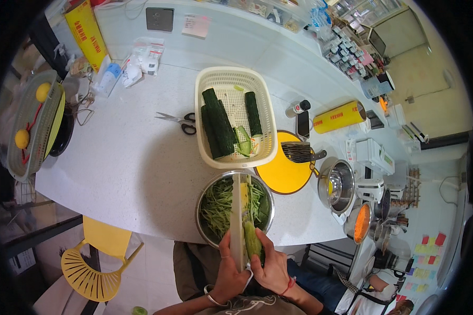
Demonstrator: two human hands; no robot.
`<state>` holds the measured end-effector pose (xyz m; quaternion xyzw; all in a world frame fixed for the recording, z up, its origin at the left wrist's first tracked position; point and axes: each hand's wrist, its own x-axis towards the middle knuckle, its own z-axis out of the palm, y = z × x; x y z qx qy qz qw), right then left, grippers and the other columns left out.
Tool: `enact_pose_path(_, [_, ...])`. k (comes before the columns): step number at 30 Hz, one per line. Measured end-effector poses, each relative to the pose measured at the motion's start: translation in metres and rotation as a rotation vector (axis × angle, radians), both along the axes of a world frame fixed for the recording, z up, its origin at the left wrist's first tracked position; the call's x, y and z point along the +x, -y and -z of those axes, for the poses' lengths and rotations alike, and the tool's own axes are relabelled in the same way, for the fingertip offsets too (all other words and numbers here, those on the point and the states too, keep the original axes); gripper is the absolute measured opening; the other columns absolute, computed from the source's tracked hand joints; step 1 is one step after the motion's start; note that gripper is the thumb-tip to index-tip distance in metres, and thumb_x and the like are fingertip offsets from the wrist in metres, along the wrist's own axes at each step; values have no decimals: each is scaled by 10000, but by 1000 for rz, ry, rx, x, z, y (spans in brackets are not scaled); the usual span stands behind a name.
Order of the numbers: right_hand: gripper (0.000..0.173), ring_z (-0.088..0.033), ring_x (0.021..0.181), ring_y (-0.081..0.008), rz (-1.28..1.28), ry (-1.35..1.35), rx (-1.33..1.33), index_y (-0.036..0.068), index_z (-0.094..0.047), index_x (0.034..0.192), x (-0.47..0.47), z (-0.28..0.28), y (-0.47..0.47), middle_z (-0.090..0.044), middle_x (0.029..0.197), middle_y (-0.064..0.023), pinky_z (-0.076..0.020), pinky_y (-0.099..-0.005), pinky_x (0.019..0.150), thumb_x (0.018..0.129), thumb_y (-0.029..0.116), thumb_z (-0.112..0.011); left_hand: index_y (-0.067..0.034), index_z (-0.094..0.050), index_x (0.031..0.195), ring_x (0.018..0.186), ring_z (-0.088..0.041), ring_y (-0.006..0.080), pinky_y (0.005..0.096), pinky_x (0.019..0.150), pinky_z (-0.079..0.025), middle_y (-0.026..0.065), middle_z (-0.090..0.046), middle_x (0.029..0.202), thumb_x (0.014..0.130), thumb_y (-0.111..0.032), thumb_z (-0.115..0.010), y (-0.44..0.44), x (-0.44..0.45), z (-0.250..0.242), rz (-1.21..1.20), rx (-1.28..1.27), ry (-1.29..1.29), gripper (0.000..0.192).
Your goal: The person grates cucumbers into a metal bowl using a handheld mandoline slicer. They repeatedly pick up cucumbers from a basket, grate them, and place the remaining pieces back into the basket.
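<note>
My left hand (pixel 232 267) grips the near end of a white slicer-grater (pixel 237 220), which stands tilted over a steel bowl (pixel 200 216). In my right hand (pixel 270 264) is a cut piece of cucumber (pixel 252 242), pressed along the grater's right face. Green shreds of cucumber (pixel 216 208) fill much of the bowl. Beyond it, a cream plastic basket (pixel 236 162) holds several dark green cucumber pieces (pixel 216 122), with one more cucumber (pixel 253 114) on its right side and a few pale slices (pixel 243 143).
Scissors (pixel 181 120) lie left of the basket. On the right, a cleaver (pixel 299 152) rests on a yellow round board (pixel 285 173), near an empty-looking steel bowl (pixel 336 187) and a bowl of orange shreds (pixel 362 224). A yellow chair (pixel 98 267) stands at lower left. A person (pixel 378 291) is at lower right.
</note>
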<state>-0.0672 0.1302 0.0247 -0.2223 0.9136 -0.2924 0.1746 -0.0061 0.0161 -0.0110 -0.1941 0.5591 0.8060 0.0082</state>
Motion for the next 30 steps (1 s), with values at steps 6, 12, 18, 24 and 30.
enact_pose_path(6, [617,-636,638,-386,11,-24,10,17,-343,1393,-9,6,11,-650,841,-230,-515,-443,569,847,198,-566,-65,-43,1451,1262,-404,323,405,1057,-333,219,-331,1346,678,87,-515,2,3,4,1,-16,19,918])
enact_pose_path(12, [602,-626,585,-376,43,23,182,41,-337,1397,-29,20,27,-640,724,-194,-508,-458,533,860,218,-543,-59,-33,1450,1274,-389,329,405,1064,-316,222,-327,1346,663,78,-516,3,8,6,33,-38,62,933])
enact_pose_path(18, [556,-597,564,-411,97,-155,277,74,-296,1409,-69,48,42,-623,678,-208,-466,-477,515,906,205,-493,-61,-47,1447,1294,-352,315,401,1094,-269,200,-300,1363,647,91,-533,-6,14,3,76,58,74,949])
enact_pose_path(24, [556,-601,575,-413,47,5,193,73,-319,1409,-40,16,13,-621,674,-214,-465,-475,531,908,231,-502,-49,-86,1435,1274,-373,295,389,1077,-303,190,-325,1350,646,113,-538,0,2,10,14,19,54,923])
enact_pose_path(30, [564,-605,594,-425,-15,103,149,14,-331,1393,11,-4,-5,-636,783,-243,-476,-484,578,891,209,-500,-63,-98,1440,1232,-432,307,378,1032,-364,207,-363,1336,677,83,-590,-1,-3,13,17,37,61,919])
